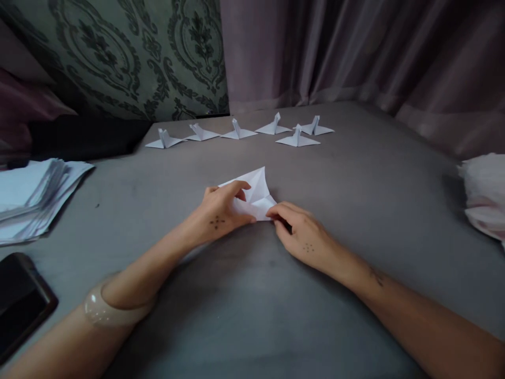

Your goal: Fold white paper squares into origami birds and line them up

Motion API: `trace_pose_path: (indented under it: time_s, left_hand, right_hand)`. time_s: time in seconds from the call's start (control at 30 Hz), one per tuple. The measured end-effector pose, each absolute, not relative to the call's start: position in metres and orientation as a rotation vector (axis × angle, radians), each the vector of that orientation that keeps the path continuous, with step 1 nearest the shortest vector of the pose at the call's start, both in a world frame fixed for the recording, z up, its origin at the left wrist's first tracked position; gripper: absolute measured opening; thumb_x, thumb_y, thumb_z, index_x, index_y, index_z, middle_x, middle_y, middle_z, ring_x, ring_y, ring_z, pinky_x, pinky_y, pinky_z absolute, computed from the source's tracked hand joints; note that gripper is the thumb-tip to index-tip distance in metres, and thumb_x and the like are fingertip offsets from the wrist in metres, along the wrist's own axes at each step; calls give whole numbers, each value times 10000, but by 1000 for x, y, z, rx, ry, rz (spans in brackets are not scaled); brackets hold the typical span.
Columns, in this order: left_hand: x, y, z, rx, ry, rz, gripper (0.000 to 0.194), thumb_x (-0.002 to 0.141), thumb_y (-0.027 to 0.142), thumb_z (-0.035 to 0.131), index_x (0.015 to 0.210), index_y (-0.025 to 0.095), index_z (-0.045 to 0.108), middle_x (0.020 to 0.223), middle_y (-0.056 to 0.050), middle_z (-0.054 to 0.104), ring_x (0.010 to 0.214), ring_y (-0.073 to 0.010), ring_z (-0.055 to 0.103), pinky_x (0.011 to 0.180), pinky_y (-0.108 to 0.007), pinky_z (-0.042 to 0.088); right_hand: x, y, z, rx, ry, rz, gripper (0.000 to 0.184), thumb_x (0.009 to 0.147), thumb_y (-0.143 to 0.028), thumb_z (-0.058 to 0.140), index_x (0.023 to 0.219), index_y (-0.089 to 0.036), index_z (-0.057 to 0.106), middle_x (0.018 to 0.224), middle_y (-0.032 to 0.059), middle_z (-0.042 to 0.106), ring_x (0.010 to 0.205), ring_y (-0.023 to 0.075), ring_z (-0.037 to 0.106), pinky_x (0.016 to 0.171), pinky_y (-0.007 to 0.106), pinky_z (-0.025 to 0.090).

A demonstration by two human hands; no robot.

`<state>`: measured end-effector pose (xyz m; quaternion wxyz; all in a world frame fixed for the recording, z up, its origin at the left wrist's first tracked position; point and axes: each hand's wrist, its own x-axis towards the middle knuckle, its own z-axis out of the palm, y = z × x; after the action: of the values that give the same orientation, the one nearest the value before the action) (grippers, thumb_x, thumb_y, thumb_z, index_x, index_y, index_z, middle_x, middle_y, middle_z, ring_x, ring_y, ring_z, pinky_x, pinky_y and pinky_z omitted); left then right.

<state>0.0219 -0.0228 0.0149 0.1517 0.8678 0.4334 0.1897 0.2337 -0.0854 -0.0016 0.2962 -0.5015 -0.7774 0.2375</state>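
Note:
A partly folded white sheet of paper (257, 190) lies on the grey surface (355, 200) in the middle of the head view. My left hand (219, 211) rests on its left side, with the fingers curled over the paper's edge. My right hand (300, 230) pinches the paper's near right corner with thumb and forefinger. Both hands press the paper against the surface. A pale bangle (106, 310) sits on my left forearm.
Several finished folded paper birds (238, 130) stand in a row at the far side. A stack of white sheets (31, 197) lies at the left, a dark phone (19, 302) at the near left, a white fluffy thing (485, 195) at the right edge. Curtains and patterned wall stand behind.

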Motion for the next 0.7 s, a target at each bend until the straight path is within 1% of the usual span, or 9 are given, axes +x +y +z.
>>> trace_pose_path:
  time_s: [0.07, 0.13, 0.27, 0.37, 0.43, 0.5, 0.57, 0.63, 0.7]
  left_hand:
    - [10, -16, 16, 2352, 1154, 479, 521, 778, 458, 680, 1211, 207, 535, 980, -69, 675, 798, -193, 620, 656, -295, 472]
    - [2, -9, 18, 2281, 1019, 413, 388, 826, 385, 637, 1161, 200, 573, 918, -47, 683, 711, -155, 613, 587, -249, 452]
    - [-1, -4, 23, 2362, 867, 374, 163, 869, 224, 540, 966, 203, 669, 878, -25, 695, 778, -154, 629, 695, -260, 472]
    - [4, -7, 24, 2477, 883, 435, 186, 847, 154, 521, 933, 219, 673, 926, -22, 699, 902, -180, 626, 879, -342, 448]
    - [8, -10, 21, 2590, 945, 510, 187, 846, 152, 520, 948, 223, 660, 1068, -43, 676, 1039, -219, 586, 977, -432, 389]
    - [12, -14, 17, 2698, 1080, 649, 227, 851, 203, 560, 1069, 218, 622, 1262, -98, 572, 1173, -274, 502, 1012, -494, 348]
    - [16, -18, 11, 2754, 1234, 844, 428, 833, 292, 635, 1237, 205, 523, 1370, -162, 446, 1245, -319, 424, 1018, -512, 339]
    - [19, -21, 6, 2764, 1313, 1012, 579, 810, 362, 682, 1306, 184, 442, 1351, -191, 427, 1237, -328, 418, 1015, -504, 351]
    - [21, -24, 3, 2760, 1245, 1073, 499, 830, 367, 666, 1241, 164, 468, 1231, -170, 509, 1142, -289, 489, 965, -453, 413]
  right_hand:
    - [235, -86, -3, -1307, -2086, 603, 346, 828, 0, 416, 1028, -200, 615, 1000, 52, 633, 931, 165, 600, 834, 299, 474]
    - [235, -88, -4, -1286, -2099, 573, 360, 828, 8, 411, 1047, -193, 614, 1020, 58, 624, 935, 163, 596, 849, 300, 474]
    - [233, -90, -6, -1284, -2145, 521, 384, 831, 9, 398, 1082, -188, 613, 1043, 76, 602, 920, 170, 589, 854, 319, 483]
    - [232, -90, -7, -1294, -2166, 495, 405, 828, 7, 395, 1106, -191, 613, 1046, 86, 590, 911, 182, 583, 850, 338, 493]
    - [231, -90, -7, -1295, -2171, 493, 411, 825, 7, 397, 1113, -190, 615, 1045, 89, 585, 916, 189, 579, 855, 349, 497]
    - [232, -90, -7, -1297, -2176, 498, 415, 823, 7, 398, 1113, -190, 621, 1049, 92, 582, 930, 196, 576, 868, 364, 497]
    - [232, -90, -7, -1298, -2173, 514, 416, 826, 2, 401, 1117, -192, 626, 1054, 92, 579, 948, 200, 573, 879, 370, 495]
    - [233, -90, -6, -1291, -2166, 538, 415, 829, 0, 405, 1115, -193, 636, 1060, 89, 576, 963, 197, 570, 890, 363, 491]
    - [233, -89, -5, -1283, -2158, 569, 403, 829, 0, 410, 1087, -188, 656, 1057, 84, 575, 957, 185, 574, 888, 345, 487]
